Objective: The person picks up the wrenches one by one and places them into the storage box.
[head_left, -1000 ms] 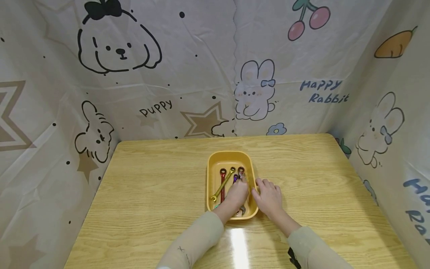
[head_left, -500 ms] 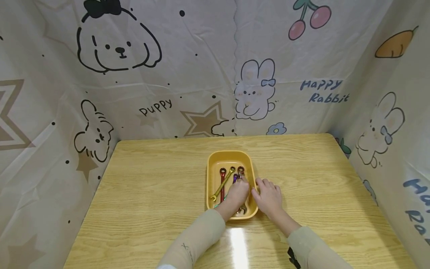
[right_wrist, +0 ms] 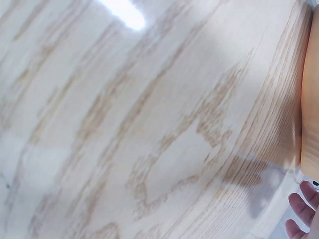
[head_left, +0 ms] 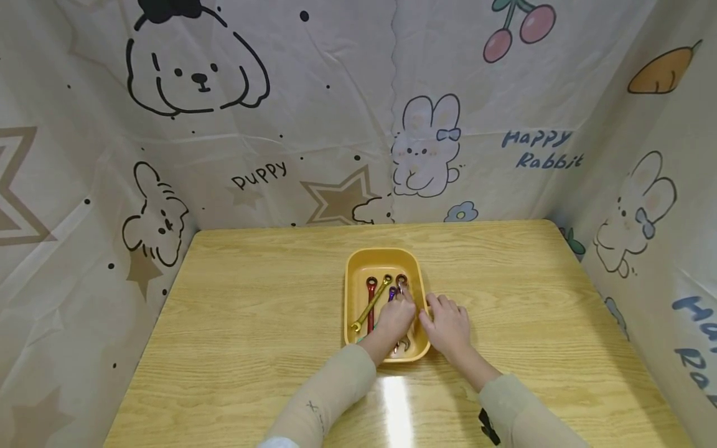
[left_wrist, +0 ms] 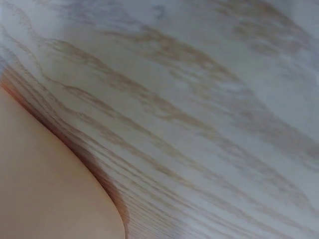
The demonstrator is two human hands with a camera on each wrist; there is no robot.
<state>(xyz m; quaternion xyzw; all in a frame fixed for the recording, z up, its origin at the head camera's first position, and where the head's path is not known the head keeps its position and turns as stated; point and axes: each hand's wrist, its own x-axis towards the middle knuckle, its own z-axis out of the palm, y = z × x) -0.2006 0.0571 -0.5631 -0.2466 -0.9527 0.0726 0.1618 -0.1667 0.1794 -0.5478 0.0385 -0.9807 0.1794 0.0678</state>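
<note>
My left hand (head_left: 395,318) reaches into a yellow tray (head_left: 353,267), its fingers curled over the wrenches on the right side. It holds a silver wrench (head_left: 403,344), whose middle is hidden under the hand. A ring end in reddish brown (head_left: 401,279) and a purple wrench (head_left: 393,291) show just beyond the fingers. To the left lie a red wrench (head_left: 371,295) and, crossing it, a gold wrench (head_left: 368,311). My right hand (head_left: 450,326) rests at the tray's right rim with relaxed fingers; its fingertips (right_wrist: 300,209) appear in the right wrist view.
The tray stands on a wood-grain table (head_left: 269,298). Patterned cloth (head_left: 336,112) hangs behind it and along both sides. A bit of green (head_left: 360,340) shows in the tray beside the left wrist. Light glares off the table (head_left: 398,404) in front.
The head view has tilted down slightly, so everything sits a little differently in it. The left hand has shifted very slightly; the right hand stays at the rim.
</note>
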